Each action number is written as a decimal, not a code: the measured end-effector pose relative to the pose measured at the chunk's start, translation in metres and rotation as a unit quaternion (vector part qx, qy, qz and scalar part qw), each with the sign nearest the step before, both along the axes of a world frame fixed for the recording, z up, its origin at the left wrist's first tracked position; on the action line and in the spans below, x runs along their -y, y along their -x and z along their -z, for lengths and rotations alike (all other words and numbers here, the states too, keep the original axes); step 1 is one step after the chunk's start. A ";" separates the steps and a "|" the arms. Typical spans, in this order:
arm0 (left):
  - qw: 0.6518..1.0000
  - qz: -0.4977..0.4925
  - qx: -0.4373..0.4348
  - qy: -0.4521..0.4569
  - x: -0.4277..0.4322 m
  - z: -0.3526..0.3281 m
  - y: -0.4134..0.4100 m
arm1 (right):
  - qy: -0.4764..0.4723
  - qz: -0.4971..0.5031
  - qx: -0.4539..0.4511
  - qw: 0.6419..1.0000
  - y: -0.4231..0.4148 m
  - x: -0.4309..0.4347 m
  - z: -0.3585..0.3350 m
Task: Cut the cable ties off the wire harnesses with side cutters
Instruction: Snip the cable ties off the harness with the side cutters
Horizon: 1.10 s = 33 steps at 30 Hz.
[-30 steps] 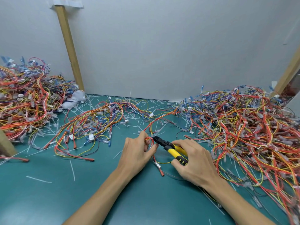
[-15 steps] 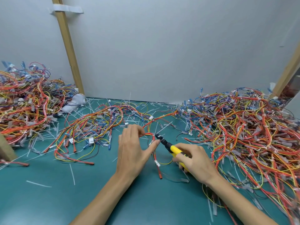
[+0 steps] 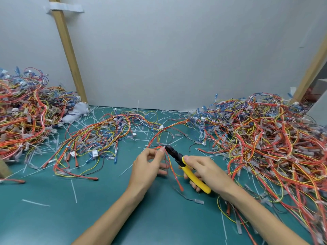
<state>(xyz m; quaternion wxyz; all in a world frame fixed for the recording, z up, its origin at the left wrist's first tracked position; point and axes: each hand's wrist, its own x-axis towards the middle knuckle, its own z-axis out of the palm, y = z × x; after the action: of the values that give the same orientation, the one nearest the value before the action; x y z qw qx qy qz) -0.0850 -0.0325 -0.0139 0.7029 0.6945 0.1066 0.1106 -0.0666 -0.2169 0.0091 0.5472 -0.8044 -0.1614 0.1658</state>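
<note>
Left hand (image 3: 146, 167) now pinches the lifted harness (image 3: 175, 174); right hand (image 3: 205, 169), gripping side cutters (image 3: 190, 173), has closed in, so a cut looks near.

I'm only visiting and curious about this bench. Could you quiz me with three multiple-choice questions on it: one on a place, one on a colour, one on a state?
1. Where are the cutters?
A. in the right hand
B. in the left hand
C. lying loose

2. What colour are the cutters' handles?
A. red
B. blue
C. yellow

3. What is the left hand doing?
A. lying flat and open
B. pinching wires
C. making an empty fist

Answers:
1 A, the right hand's fingers wrap the handles.
2 C, yellow shows past the fingers.
3 B, thumb and fingertips pinch orange wires at the cutters' black nose.
</note>
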 end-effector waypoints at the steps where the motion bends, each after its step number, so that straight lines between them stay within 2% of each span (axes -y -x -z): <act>1: 1.000 0.008 -0.005 0.026 0.000 -0.001 0.000 | 0.001 0.002 0.000 1.000 0.000 0.000 0.000; 5: 0.993 0.050 -0.008 0.108 -0.001 -0.006 0.002 | 0.008 0.005 -0.007 1.000 0.002 -0.001 -0.002; 10: 0.991 0.075 -0.001 0.108 -0.003 -0.009 0.002 | 0.013 -0.004 -0.004 1.000 0.003 -0.002 -0.003; 15: 0.995 0.072 0.030 0.063 0.001 -0.003 0.006 | 0.001 -0.002 -0.012 1.000 0.004 -0.002 -0.002; 21: 0.994 0.018 0.082 -0.067 -0.003 0.003 0.000 | -0.013 -0.009 -0.028 0.999 0.002 -0.001 -0.002; 29: 0.990 0.041 0.101 -0.093 -0.004 0.007 -0.002 | 0.014 -0.030 -0.065 0.997 0.001 0.002 -0.007; 33: 0.988 0.051 0.110 -0.098 -0.002 0.007 -0.002 | -0.009 -0.035 -0.085 0.996 0.001 0.003 -0.007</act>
<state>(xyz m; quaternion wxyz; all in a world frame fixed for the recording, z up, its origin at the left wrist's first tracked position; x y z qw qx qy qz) -0.0831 -0.0303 -0.0209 0.6436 0.7482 -0.0185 0.1603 -0.0673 -0.2200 0.0166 0.5595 -0.7766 -0.1441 0.2511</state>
